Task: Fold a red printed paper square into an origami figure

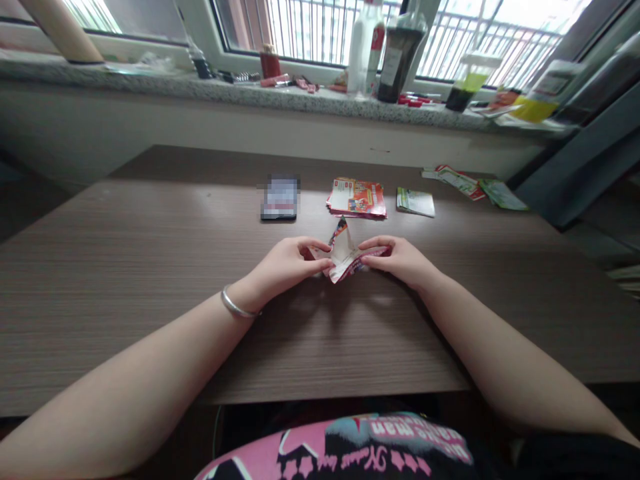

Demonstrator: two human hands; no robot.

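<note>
I see the left hand [289, 259] and the right hand [404, 261], nearly closed, pinching opposite sides of a white, colour-printed folded paper [343, 249] above the brown wood-grain desk [150, 253], and I judge this paper light, easily creased, best held softly there.

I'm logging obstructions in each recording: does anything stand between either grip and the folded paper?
Nothing visible does: the left grip and right grip pinch the folded paper at opposite sides. The phone and red-and-white stack lie beyond it, not between.
</note>
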